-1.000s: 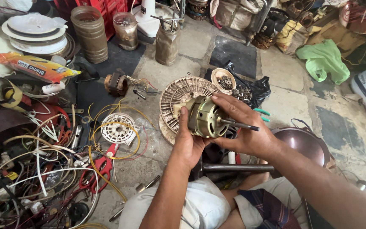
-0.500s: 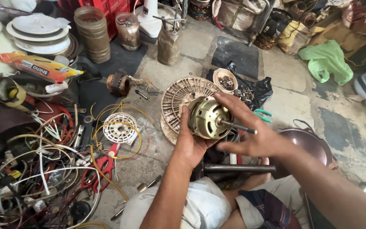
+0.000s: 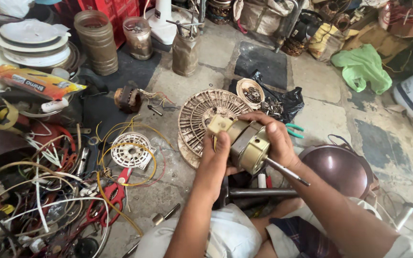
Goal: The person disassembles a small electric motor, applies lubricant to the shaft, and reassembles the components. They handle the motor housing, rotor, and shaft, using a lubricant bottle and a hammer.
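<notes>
Between two hands (image 3: pixel 244 153), one brass-coloured fan motor (image 3: pixel 247 143), one shaft (image 3: pixel 287 172).

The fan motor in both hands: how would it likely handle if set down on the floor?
The fan motor looks metal, so probably heavy for its size. Its round body would likely roll, and the protruding shaft may tip it. Both the left hand and right hand grip it.

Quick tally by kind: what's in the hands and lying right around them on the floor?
Fan motor, held by left hand and right hand: 1
Round vented covers: 2
Red-handled scissors: 1
Green-handled pliers: 1
Total: 5
</notes>
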